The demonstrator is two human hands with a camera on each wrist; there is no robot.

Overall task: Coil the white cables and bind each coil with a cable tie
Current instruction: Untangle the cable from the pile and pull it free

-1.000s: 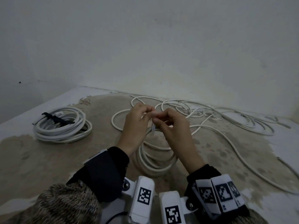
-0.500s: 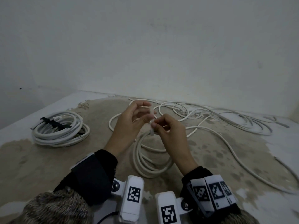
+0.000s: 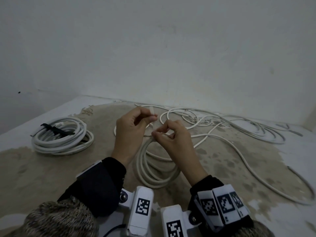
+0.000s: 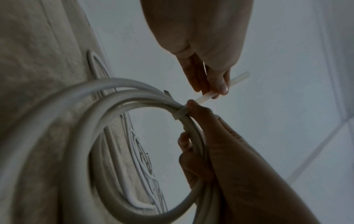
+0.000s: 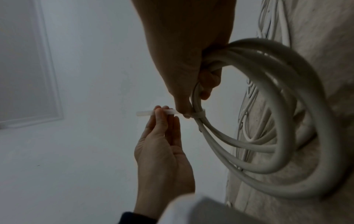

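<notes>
white cable coil raised above stained floor, gripped in right hand; cable tie looped round it. left hand pinches tie tail.

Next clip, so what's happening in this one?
A person is binding a coil of white cable with a white cable tie. The right hand grips the coil at the tie, while the left hand pinches the tie's free tail, which sticks out sideways. Another coil, already bound with a black tie, lies to the left; loose cable sprawls beyond.
</notes>
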